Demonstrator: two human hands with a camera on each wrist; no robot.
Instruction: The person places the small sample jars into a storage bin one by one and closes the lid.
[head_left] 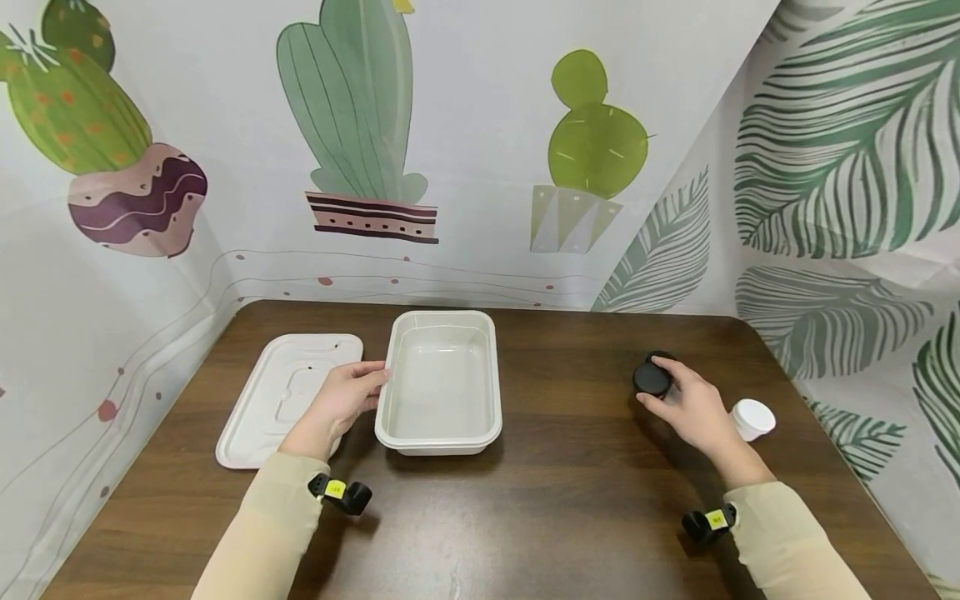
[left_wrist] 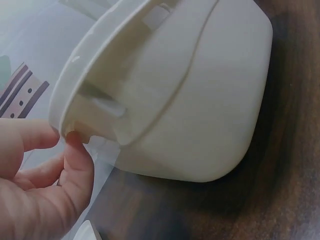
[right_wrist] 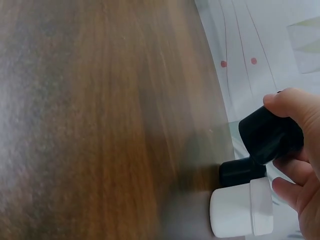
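Observation:
My left hand [head_left: 341, 404] pinches the left rim of a cream plastic storage box [head_left: 442, 383], thumb and fingers on its lip in the left wrist view. The box has no lid on, and its inside shows bare. In my right hand [head_left: 697, 412] a small black jar [right_wrist: 265, 135] is gripped between thumb and fingers, held above the table. A second black jar [right_wrist: 241, 172] stands behind it, mostly covered by the held one in the head view. Close by that hand is a white lidded jar [head_left: 752, 418].
To the left of the box, a flat white lid [head_left: 258, 417] lies on the brown wooden table [head_left: 562, 500], partly under my left forearm. A wall sheet printed with cacti and leaves [head_left: 480, 167] hangs behind the table's back edge.

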